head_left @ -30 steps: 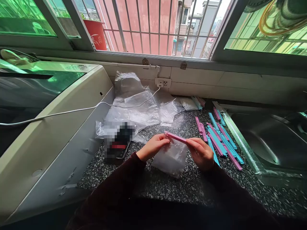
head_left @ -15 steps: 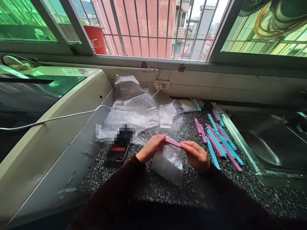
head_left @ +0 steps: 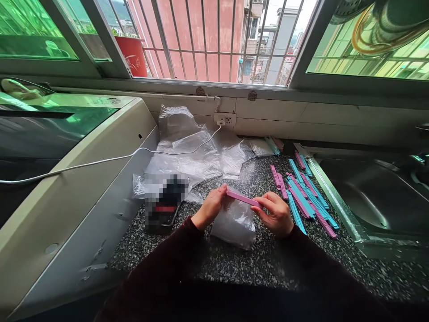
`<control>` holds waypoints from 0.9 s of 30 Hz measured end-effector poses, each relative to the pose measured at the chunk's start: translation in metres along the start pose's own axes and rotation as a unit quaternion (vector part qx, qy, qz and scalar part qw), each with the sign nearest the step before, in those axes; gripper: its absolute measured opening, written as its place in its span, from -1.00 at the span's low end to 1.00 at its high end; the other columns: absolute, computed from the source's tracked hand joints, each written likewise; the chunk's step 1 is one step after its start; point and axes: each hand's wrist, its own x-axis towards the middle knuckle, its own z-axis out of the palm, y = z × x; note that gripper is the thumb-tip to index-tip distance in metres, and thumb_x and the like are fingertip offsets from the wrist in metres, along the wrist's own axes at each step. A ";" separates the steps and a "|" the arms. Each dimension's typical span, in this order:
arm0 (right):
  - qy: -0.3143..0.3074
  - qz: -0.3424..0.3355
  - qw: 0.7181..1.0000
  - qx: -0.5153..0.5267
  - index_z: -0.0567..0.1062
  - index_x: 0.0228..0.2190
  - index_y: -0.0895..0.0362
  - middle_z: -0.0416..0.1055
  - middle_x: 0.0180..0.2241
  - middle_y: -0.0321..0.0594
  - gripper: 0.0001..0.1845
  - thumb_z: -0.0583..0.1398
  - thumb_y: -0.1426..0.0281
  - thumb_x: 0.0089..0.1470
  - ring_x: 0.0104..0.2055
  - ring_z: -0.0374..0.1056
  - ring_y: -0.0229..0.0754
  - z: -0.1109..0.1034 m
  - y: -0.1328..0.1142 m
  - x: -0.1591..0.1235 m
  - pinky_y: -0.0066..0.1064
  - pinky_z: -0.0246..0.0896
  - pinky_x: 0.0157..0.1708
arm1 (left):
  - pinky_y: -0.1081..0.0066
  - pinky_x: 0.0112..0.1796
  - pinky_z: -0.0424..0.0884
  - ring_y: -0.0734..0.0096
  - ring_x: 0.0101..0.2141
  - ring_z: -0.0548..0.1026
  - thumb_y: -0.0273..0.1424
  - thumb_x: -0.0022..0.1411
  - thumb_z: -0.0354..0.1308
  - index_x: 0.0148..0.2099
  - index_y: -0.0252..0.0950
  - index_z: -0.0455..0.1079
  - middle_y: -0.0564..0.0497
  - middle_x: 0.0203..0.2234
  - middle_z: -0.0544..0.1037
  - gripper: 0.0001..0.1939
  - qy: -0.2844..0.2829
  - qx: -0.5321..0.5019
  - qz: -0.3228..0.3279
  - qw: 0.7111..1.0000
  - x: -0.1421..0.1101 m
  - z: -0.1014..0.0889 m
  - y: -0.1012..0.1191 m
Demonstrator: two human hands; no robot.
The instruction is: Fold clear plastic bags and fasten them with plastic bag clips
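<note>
A pink bag sealing clip (head_left: 243, 198) spans the gap between my hands, across the top of a clear plastic bag (head_left: 233, 226) that hangs below it. My left hand (head_left: 213, 205) is closed on the clip's left end, thumb on top. At the other end, my right hand (head_left: 275, 213) pinches the clip between thumb and fingers. Whether the bag's edge is fully inside the clip cannot be made out. To the right of my right hand, several pink and blue clips (head_left: 303, 197) lie in a loose pile on the speckled counter (head_left: 234, 273).
Crumpled clear plastic bags (head_left: 191, 152) lie at the back left, near a partly blurred phone (head_left: 166, 208). A white cable (head_left: 134, 154) runs from the wall socket (head_left: 225, 119) over a white appliance (head_left: 117, 129). The metal sink (head_left: 360, 201) is at the right.
My right hand has shifted its grip to the clip's right end, with the fingers more curled. More of the pink clip shows between my hands, and the bag sits slightly higher.
</note>
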 end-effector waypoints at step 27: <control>-0.082 0.021 0.995 -0.043 0.45 -0.39 0.17 0.33 -0.47 -0.17 -0.78 0.06 0.34 0.13 -0.42 0.28 -0.22 0.002 0.002 -0.001 -0.43 0.20 -0.42 | 0.44 -0.53 0.03 0.53 -0.59 0.12 0.07 0.04 -0.01 -0.55 -0.34 0.25 0.10 -0.66 0.23 -0.48 0.009 0.046 -0.012 0.999 0.002 -0.001 -0.002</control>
